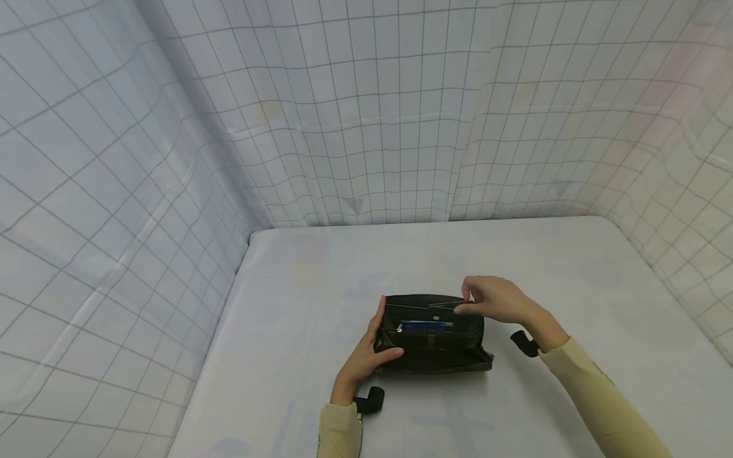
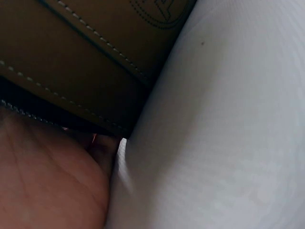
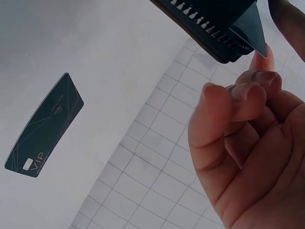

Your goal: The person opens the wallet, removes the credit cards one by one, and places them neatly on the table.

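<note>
A dark zip-around wallet [image 1: 435, 364] stands unzipped, its mouth facing up. My left hand [image 1: 363, 356] grips its left end, thumb over the near side and fingers along the far side. In the left wrist view, the wallet's brown stitched side [image 2: 90, 52] and zip lie against the palm. My right hand [image 1: 497, 299] is at the far right of the mouth, with thumb and index finger pinching a thin card [image 1: 448, 304]. That card's dark corner [image 3: 255, 33] sticks out of the wallet in the right wrist view; the other fingers are curled. A blue item [image 1: 424, 326] shows inside.
On the white table [image 1: 298, 305] lies a dark green card [image 3: 45, 126] marked VIP, seen in the right wrist view. White grid-patterned curtains [image 1: 401, 114] enclose the table at the back and sides. A black wrist camera [image 1: 372, 401] sits on the left wrist.
</note>
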A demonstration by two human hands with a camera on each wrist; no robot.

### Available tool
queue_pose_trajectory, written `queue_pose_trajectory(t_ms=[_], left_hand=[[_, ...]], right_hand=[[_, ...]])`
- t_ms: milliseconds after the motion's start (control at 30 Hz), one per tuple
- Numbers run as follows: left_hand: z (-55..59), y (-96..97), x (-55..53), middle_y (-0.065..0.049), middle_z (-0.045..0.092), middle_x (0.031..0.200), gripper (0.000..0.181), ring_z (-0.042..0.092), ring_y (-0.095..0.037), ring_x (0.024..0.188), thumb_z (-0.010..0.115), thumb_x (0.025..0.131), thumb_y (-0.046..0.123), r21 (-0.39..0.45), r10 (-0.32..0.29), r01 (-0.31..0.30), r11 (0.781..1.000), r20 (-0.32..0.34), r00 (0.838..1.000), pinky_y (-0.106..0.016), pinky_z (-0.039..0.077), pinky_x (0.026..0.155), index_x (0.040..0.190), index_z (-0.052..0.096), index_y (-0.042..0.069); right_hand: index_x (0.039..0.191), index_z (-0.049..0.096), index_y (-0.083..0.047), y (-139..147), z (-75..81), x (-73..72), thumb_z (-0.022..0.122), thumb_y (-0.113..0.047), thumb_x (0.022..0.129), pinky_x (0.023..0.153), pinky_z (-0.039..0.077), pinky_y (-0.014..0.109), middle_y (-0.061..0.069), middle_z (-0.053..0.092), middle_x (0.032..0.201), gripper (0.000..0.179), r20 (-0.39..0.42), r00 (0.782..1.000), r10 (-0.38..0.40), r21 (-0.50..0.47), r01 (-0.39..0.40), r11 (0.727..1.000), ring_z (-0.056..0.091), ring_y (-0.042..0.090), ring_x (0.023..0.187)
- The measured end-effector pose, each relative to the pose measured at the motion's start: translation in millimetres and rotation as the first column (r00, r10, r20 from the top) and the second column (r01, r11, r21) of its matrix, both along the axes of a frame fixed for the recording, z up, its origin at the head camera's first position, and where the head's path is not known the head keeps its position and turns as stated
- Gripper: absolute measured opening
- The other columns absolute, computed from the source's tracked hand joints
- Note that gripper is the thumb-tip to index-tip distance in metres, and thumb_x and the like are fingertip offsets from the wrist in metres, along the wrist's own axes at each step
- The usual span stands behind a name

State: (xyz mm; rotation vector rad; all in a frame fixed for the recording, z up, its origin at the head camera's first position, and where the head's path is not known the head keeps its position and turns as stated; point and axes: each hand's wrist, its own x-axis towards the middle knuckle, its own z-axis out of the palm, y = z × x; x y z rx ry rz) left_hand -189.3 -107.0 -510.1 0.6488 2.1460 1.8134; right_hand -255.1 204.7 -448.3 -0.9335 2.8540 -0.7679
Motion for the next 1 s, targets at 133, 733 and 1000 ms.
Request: queue_pose_trajectory(t_ms=[133, 733, 1000], left_hand=[[0.7, -0.3, -0.4, 0.000, -0.008, 0.156, 0.097, -0.005, -0.023, 0.141, 0.068, 0.089, 0.022, -0.001, -0.003, 0.003, 1.000, -0.003, 1.000, -0.059, 0.007, 0.107, 0.153, -0.005, 0.023], [-5.9, -1.1, -1.4, -0.003, -0.006, 0.157, 0.098, -0.004, -0.027, 0.142, 0.070, 0.087, 0.019, 0.031, 0.006, -0.004, 0.999, -0.040, 0.999, -0.062, 0.008, 0.106, 0.154, -0.001, 0.019], [-4.5, -1.1, -1.4, -0.001, -0.008, 0.157, 0.098, -0.006, -0.024, 0.142, 0.069, 0.088, 0.018, 0.018, -0.007, 0.008, 1.000, -0.032, 0.999, -0.061, 0.008, 0.106, 0.154, -0.004, 0.016]], right_hand=[[0.078, 0.050, -0.019, 1, -3.7, -1.0, 0.074, -0.047, 0.077, 0.051, 0.032, 0.028, -0.009, 0.041, 0.063, 0.037, 0.024, 0.999, -0.027, 0.000, 0.027, 1.000, 0.036, 0.008, 0.054], [0.073, 0.046, -0.021, 3, -11.4, -1.9, 0.073, -0.042, 0.081, 0.052, 0.032, 0.028, -0.009, 0.039, 0.061, 0.035, 0.024, 0.998, -0.058, -0.095, 0.060, 0.994, 0.036, 0.008, 0.052], [0.074, 0.049, -0.022, 8, -15.0, -0.6, 0.074, -0.043, 0.080, 0.052, 0.033, 0.028, -0.010, 0.042, 0.061, 0.034, 0.039, 0.996, -0.077, -0.109, 0.081, 0.991, 0.039, 0.008, 0.053]])
